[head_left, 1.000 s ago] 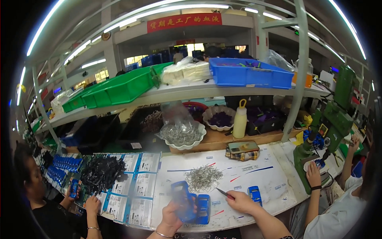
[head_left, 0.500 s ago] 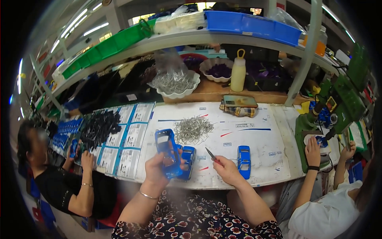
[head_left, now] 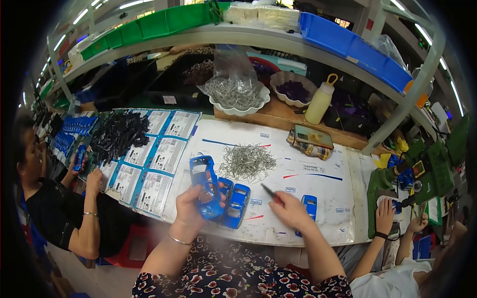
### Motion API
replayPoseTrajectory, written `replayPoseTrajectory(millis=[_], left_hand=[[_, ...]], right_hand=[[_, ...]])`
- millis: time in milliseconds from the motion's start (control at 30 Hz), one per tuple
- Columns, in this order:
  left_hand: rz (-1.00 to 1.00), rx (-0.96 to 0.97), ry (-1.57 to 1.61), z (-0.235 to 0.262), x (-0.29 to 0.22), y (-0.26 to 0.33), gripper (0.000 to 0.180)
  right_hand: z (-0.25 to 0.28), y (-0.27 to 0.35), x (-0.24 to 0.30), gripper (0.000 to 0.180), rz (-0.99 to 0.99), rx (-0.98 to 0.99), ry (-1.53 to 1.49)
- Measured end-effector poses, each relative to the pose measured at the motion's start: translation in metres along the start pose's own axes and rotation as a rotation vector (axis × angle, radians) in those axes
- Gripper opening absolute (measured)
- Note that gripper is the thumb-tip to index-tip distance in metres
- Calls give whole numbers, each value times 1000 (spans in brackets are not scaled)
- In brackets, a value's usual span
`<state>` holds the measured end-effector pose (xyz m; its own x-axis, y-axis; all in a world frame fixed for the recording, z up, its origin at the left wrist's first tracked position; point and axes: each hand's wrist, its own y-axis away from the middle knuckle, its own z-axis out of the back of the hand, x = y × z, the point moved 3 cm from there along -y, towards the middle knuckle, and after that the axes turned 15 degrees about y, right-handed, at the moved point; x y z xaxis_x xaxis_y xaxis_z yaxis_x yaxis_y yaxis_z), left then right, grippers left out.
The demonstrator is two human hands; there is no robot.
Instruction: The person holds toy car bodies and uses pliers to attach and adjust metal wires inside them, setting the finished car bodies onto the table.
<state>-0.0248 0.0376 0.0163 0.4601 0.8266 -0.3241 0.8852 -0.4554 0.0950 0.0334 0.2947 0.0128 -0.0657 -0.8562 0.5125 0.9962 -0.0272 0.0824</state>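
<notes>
My left hand (head_left: 189, 207) grips a blue toy car body shell (head_left: 200, 168) with window openings, raised over the near edge of the table. Closed around dark pointed tweezers (head_left: 269, 190), my right hand (head_left: 289, 210) is to the right of it. The tweezers point at a loose pile of thin silvery metal pins (head_left: 248, 162), apart from them. Beside the held shell another blue toy car body (head_left: 238, 202) lies on the paper, with one more (head_left: 225, 186) partly hidden behind the shell. A further blue car body (head_left: 309, 204) is partly covered by my right hand.
Behind the table stand a white bowl (head_left: 233, 110) of pins, a bowl of purple parts (head_left: 293, 84), a bottle (head_left: 319, 104) and a phone on a checked cloth (head_left: 309, 149). Co-workers sit on both sides, with a green press (head_left: 380, 191) at right and black parts (head_left: 119, 136) at left.
The whole view has shifted and tilted. My right hand and the tweezers now partly cover the right-hand car body. My left hand still holds the shell.
</notes>
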Motion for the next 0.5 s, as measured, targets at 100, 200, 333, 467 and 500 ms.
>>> replayPoseTrajectory(millis=[100, 200, 333, 467, 500], left_hand=[[-31, -7, -20, 9, -21, -4, 56], [-60, 27, 2, 17, -38, -6, 57], [-38, 80, 46, 25, -52, -7, 57], [-33, 75, 63, 34, -58, -9, 57], [-41, 85, 30, 33, -57, -10, 57]], right_hand=[[13, -28, 6, 37, -60, -65, 395], [14, -47, 9, 27, -57, -75, 631], [9, -57, 11, 26, -52, -33, 769], [18, -52, 21, 22, -137, 24, 753], [23, -49, 27, 21, -170, 35, 705]])
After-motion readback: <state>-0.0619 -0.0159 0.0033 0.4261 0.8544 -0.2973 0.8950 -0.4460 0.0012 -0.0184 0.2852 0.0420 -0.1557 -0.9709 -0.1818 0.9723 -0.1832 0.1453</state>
